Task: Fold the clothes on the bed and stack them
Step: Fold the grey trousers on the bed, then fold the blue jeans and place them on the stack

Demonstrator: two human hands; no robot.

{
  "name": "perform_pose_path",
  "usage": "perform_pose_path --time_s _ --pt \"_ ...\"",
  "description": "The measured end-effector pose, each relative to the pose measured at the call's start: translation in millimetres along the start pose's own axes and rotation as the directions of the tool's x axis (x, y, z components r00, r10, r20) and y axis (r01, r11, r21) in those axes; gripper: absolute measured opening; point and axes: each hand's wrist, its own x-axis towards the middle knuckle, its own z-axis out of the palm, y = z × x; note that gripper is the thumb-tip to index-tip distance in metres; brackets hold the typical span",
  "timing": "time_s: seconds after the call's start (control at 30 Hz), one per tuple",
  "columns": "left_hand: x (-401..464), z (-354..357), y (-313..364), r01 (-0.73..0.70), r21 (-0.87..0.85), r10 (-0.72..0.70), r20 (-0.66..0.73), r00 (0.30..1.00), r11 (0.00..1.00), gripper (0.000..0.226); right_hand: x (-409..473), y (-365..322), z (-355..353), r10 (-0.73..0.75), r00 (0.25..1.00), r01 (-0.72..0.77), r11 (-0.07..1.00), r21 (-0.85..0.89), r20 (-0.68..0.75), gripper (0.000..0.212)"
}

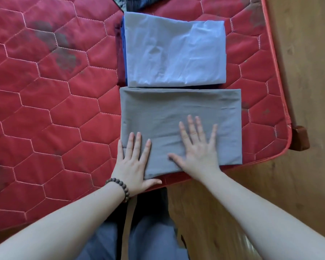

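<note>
The grey cloth is matt, smooth woven fabric. The pale blue cloth is thinner, creased, with a faint sheen. The mattress is red quilted fabric, stitched in hexagons, blotchy. The floor is glossy wood. The bracelet has dull brown beads.

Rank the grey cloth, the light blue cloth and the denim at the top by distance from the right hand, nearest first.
1. Grey cloth: directly under the right hand.
2. Light blue cloth: just beyond it.
3. Denim: at the mattress's far edge.

grey garment: folded flat, near edge | light-blue stack: folded, just beyond
</note>
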Motion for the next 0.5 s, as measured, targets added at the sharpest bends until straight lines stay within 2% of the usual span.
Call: perform_pose_path --time_s 0.03,0.1,0.23,0.33,0.4,0.5 --pt "0 1 3 0.026 0.009 -0.026 0.025 0.999 1.000 0.122 -3 -16 4 -0.089 0.996 0.090 0.996 -0.010 0.030 0.093" --pt "3 0 4 0.055 0.021 -0.057 0.058 0.997 0.998 0.122 -4 -11 11 -0.102 0.991 0.107 0.992 -0.060 0.082 0.094" --pt "2 -3 1 0.066 0.025 -0.069 0.142 0.987 0.997 0.121 -13 64 14 0.199 0.974 -0.191 0.978 -0.082 0.107 0.087" --pt "2 -16 5 0.071 0.019 -0.073 0.163 0.984 0.997 0.122 -17 80 4 0.218 0.965 -0.204 0.973 -0.107 0.144 0.084" --pt "4 -32 7 0.085 -0.030 -0.080 0.138 0.987 0.996 0.120 -11 75 -4 0.200 0.971 -0.189 0.977 -0.099 0.128 0.083" --pt "27 -64 -8 0.152 -0.110 -0.153 -0.003 0.988 0.982 0.108 13 64 -24 0.219 0.975 -0.219 0.976 -0.005 0.048 0.077"
